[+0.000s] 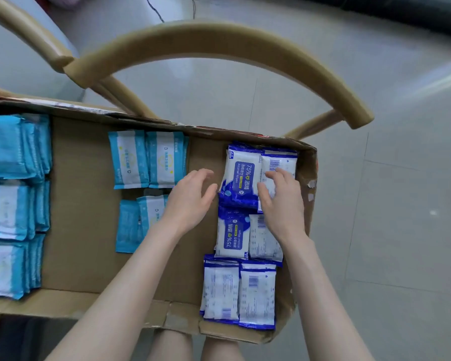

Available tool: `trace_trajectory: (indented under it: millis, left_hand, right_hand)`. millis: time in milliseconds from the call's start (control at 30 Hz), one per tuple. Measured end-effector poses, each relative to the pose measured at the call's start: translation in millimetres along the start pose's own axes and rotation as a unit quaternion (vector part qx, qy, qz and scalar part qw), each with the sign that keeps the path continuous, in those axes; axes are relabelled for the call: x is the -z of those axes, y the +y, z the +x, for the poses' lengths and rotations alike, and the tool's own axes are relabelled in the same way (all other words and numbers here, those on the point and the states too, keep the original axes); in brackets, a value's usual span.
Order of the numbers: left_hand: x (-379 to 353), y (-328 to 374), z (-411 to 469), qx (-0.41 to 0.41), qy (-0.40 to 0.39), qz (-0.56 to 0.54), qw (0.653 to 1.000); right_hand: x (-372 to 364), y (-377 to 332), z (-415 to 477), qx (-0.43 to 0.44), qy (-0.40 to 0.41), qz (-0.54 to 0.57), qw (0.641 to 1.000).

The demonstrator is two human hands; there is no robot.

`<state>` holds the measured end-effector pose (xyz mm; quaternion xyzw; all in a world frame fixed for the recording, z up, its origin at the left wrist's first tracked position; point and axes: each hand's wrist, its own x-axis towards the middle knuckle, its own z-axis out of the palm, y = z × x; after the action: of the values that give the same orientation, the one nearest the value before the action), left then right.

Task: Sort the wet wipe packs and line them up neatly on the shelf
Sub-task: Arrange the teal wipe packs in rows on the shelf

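In the head view, a shallow brown cardboard tray [84, 204] is serving as the shelf, sitting in front of a curved tan wooden chair back [219, 37]. Dark blue and white alcohol wipe packs [241, 178] are forming a column at the right of the frame, while light blue wet wipe packs [146, 158] are lying at centre and stacked at far left.

The right hand [281, 196] is curving over a white barcode-side wipe pack [279, 162] at upper right, thumb against its left edge, apparently gripping it. The left hand [193, 194] is hovering loosely spread beside the column, holding nothing.

The step looks like squaring the top row. The next move is probably calling for nudging that pack flush with its neighbour.
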<state>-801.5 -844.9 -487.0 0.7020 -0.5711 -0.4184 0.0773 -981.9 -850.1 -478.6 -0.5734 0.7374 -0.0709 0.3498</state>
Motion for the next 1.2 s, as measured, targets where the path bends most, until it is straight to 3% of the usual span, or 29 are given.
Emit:
trace_trajectory:
  millis: [200, 400, 667, 967, 1200]
  left_hand:
    - [40, -42, -43, 0.027, 0.043, -0.045, 0.998]
    - [68, -108, -57, 0.072, 0.077, -0.079, 0.991]
    - [96, -170, -24, 0.097, 0.047, -0.104, 0.989]
    - [95, -172, 52, 0.165, 0.051, -0.159, 0.972]
    - [93, -169, 68, 0.212, 0.060, -0.172, 0.960]
  right_hand:
    - [-30, -51, -30, 0.057, -0.028, 0.027, 0.998]
    - [-91, -102, -53, 0.052, -0.066, 0.031, 0.996]
    - [-161, -143, -43, -0.028, -0.040, 0.052, 0.997]
    - [-182, -161, 15, -0.085, 0.047, 0.024, 0.995]
    - [-186, -149, 38, -0.198, 0.059, 0.106, 0.973]
